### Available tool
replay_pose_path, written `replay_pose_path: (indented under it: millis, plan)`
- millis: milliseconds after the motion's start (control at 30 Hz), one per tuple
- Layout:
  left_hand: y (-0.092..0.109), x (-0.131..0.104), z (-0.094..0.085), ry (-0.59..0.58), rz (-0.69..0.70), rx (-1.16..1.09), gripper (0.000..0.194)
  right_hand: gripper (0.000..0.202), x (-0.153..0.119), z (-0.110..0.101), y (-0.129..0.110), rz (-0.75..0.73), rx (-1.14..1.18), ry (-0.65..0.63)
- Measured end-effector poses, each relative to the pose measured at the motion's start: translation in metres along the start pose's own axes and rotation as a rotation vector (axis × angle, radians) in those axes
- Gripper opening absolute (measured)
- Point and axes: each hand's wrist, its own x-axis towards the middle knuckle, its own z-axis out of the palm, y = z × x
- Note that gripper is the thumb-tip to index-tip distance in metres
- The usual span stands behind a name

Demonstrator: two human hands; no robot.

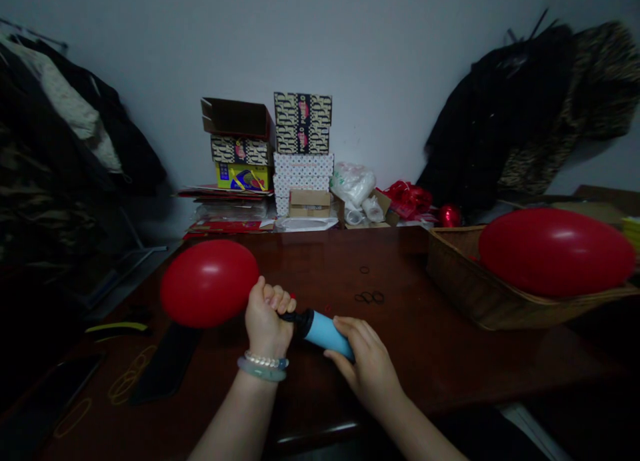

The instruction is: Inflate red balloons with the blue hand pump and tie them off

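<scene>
A blue balloon pump [327,332] with a black nozzle end lies slantwise between my two hands above the table. My right hand [367,357] is wrapped round its blue barrel. Closed in a fist, my left hand [267,314] is at the black nozzle, and a red inflated balloon [210,283] stands out from its far-left side. The balloon's neck is hidden inside that fist. A beaded bracelet [266,360] and a pale green bangle [261,369] circle my left wrist.
On the right, a wicker basket [465,294] holds another red balloon [556,252]. Black rings [370,297] lie mid-table; yellowish bands [127,381] and a dark flat object [170,361] lie left. Stacked boxes [303,171] stand behind the table. Clothes [500,114] hang on both sides.
</scene>
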Motion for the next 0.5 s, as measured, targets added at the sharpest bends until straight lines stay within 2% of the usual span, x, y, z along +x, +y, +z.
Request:
replay_pose_path:
  millis: [333, 500]
  plan:
    - [0.040, 0.017, -0.008, 0.019, 0.079, -0.035, 0.044, 0.042, -0.002, -0.012, 0.019, -0.022, -0.018, -0.062]
    - [0.045, 0.017, -0.010, 0.021, 0.079, -0.058, 0.044, 0.042, -0.002, -0.017, 0.023, -0.007, -0.037, -0.062]
